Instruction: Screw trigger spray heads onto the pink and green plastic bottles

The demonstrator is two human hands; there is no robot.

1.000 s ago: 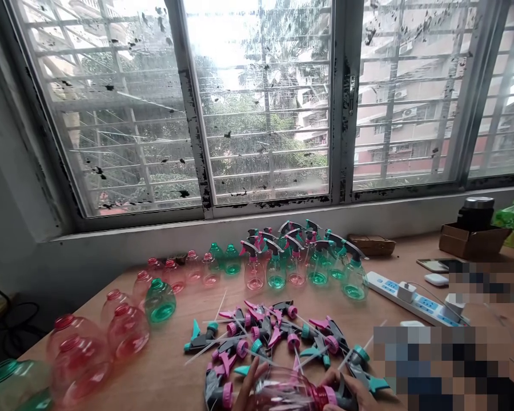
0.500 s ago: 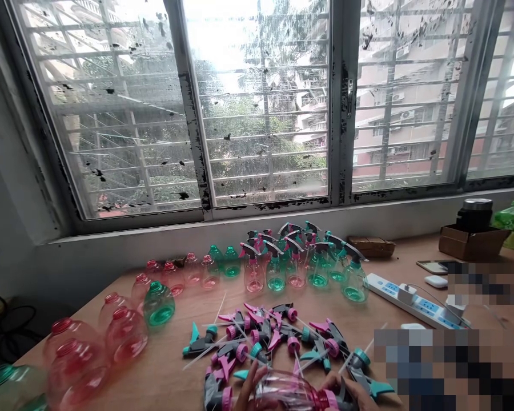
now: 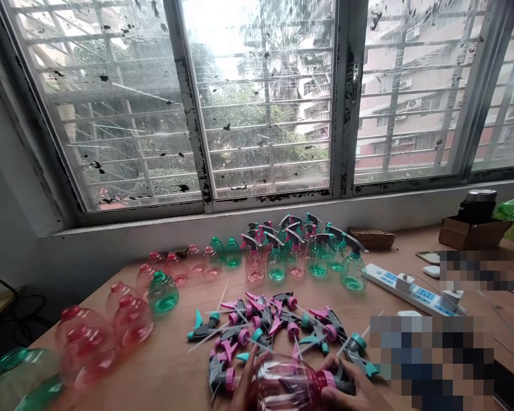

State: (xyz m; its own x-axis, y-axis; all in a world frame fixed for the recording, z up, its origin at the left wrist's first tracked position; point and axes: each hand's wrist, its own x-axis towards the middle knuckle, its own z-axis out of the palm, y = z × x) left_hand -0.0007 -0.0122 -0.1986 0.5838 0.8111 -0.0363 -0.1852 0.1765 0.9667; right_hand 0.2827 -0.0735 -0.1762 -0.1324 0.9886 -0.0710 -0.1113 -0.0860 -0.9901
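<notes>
A clear pink spray bottle lies sideways at the bottom centre, its neck pointing right. My left hand is wrapped round the body of it. At the neck, my right hand grips a spray head with a pink collar and dark grey top, seated on the bottle's mouth. How far it is screwed on I cannot tell. Just beyond my hands lies a pile of loose spray heads, grey with pink or teal collars and triggers and thin white tubes.
Headless pink bottles and green bottles stand along the left and back. Several bottles with spray heads are grouped near the window. A white power strip, a cardboard box and a brown block are at the right.
The camera view has shifted slightly, so more of the held bottle and both hands shows. My right hand stays on the spray head, its fingers a little repositioned.
</notes>
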